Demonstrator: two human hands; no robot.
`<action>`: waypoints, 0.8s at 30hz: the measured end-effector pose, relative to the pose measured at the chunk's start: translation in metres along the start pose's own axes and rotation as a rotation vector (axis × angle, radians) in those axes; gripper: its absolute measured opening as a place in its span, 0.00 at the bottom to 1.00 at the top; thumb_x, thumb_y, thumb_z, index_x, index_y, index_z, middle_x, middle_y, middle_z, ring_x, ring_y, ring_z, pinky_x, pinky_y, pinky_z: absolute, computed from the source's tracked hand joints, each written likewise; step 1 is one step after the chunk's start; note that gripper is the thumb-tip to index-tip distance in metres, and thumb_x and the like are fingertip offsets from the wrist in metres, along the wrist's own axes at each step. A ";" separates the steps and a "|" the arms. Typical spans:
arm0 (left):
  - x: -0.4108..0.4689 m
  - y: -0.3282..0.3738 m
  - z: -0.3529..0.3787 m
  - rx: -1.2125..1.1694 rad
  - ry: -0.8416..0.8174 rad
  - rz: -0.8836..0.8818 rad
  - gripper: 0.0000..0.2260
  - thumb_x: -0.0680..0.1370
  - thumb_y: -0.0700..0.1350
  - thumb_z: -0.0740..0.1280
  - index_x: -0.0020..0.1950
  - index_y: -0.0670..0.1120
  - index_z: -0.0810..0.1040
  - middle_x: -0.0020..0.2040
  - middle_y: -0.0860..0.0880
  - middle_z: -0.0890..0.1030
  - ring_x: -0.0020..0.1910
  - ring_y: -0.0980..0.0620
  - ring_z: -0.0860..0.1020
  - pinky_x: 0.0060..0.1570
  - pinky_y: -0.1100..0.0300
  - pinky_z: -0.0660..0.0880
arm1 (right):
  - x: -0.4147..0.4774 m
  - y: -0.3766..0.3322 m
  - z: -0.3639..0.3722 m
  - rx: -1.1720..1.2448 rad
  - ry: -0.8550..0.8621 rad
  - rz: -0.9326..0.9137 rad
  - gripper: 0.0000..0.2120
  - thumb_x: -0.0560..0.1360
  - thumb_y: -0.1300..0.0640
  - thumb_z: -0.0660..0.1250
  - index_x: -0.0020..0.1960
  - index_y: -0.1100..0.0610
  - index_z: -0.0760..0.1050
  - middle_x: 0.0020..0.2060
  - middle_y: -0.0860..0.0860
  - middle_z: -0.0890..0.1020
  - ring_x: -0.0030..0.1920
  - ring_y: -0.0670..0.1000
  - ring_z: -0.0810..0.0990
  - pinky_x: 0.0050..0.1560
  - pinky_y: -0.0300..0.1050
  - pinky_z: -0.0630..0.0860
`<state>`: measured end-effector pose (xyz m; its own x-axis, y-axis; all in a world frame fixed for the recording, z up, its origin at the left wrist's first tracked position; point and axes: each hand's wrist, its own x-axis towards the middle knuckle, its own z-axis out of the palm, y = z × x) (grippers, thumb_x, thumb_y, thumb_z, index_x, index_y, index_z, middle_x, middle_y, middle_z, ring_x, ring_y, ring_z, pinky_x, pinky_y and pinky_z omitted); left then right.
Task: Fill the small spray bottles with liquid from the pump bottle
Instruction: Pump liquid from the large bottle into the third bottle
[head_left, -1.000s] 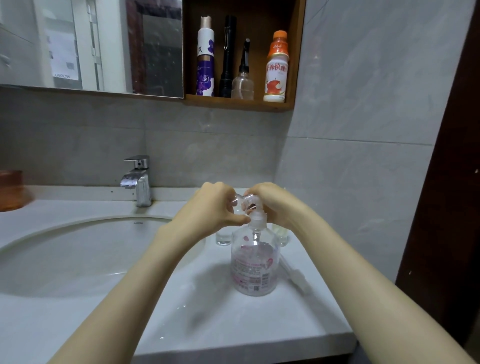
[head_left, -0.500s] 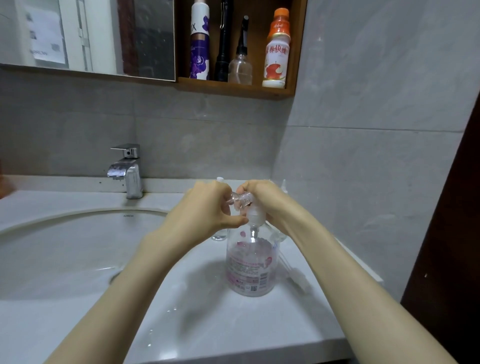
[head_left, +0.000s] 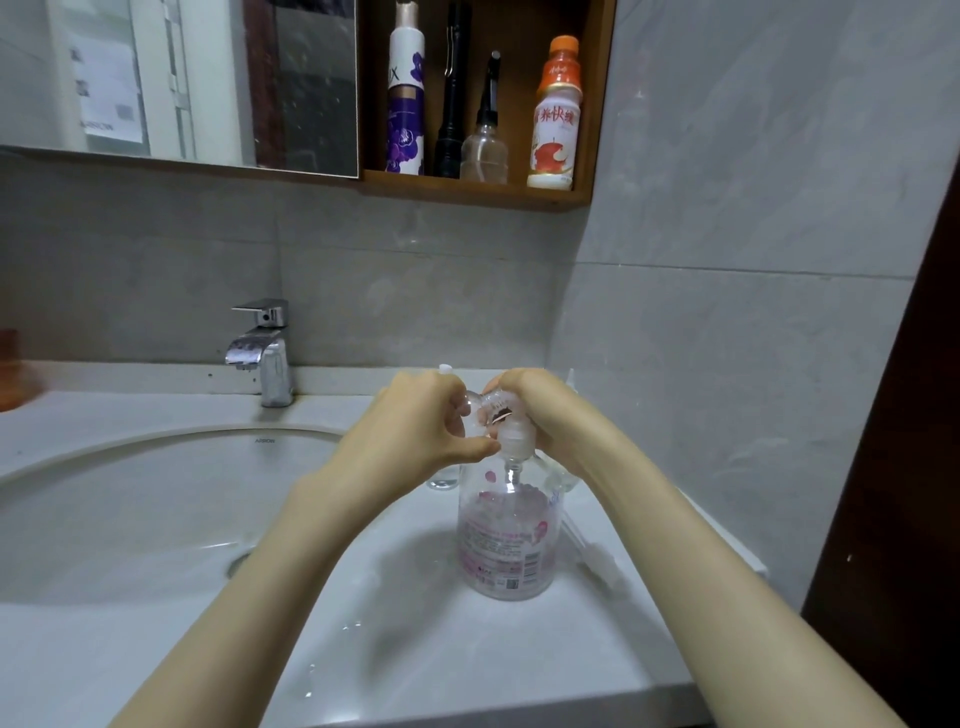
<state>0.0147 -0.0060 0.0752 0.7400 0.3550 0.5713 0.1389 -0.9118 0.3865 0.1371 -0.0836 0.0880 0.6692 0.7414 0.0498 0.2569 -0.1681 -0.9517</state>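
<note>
A clear pump bottle (head_left: 508, 540) with a pink label stands on the white counter, right of the basin. My right hand (head_left: 540, 415) is closed over its pump head. My left hand (head_left: 421, 426) grips a small clear spray bottle (head_left: 474, 410), held at the pump's spout between both hands. Another small clear bottle (head_left: 442, 480) stands on the counter behind my left wrist, mostly hidden. A white spray-cap with its tube (head_left: 597, 561) lies on the counter to the right of the pump bottle.
The round basin (head_left: 130, 519) and chrome tap (head_left: 262, 353) lie to the left. A wall shelf (head_left: 478, 192) above holds several bottles. A grey tiled wall stands close on the right, a dark door frame (head_left: 893, 467) beyond it. Water drops (head_left: 332, 654) dot the counter's front.
My hands stay at the pump head. The pump head sits lower than one second ago. The camera view has shifted slightly.
</note>
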 end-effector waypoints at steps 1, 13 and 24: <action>-0.001 0.000 0.000 -0.003 0.004 -0.001 0.14 0.68 0.51 0.75 0.44 0.43 0.78 0.35 0.52 0.80 0.37 0.53 0.78 0.41 0.56 0.75 | 0.000 -0.002 0.001 -0.022 0.002 0.005 0.11 0.75 0.63 0.57 0.36 0.59 0.75 0.36 0.54 0.79 0.41 0.56 0.73 0.45 0.48 0.69; 0.001 0.002 -0.001 -0.011 0.000 0.016 0.13 0.69 0.50 0.75 0.42 0.44 0.75 0.33 0.53 0.79 0.35 0.54 0.77 0.39 0.58 0.74 | -0.002 -0.008 0.000 -0.121 0.010 -0.071 0.11 0.77 0.63 0.58 0.38 0.53 0.70 0.36 0.51 0.73 0.35 0.49 0.72 0.39 0.43 0.70; 0.002 -0.002 0.003 0.019 -0.028 0.021 0.13 0.69 0.50 0.74 0.36 0.45 0.74 0.31 0.53 0.78 0.31 0.58 0.74 0.33 0.63 0.68 | -0.001 0.002 0.002 -0.008 -0.001 -0.106 0.11 0.77 0.64 0.58 0.38 0.53 0.70 0.36 0.48 0.72 0.34 0.44 0.70 0.37 0.36 0.69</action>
<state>0.0177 -0.0040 0.0735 0.7611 0.3300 0.5585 0.1356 -0.9229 0.3605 0.1354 -0.0835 0.0853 0.6372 0.7560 0.1499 0.3321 -0.0938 -0.9386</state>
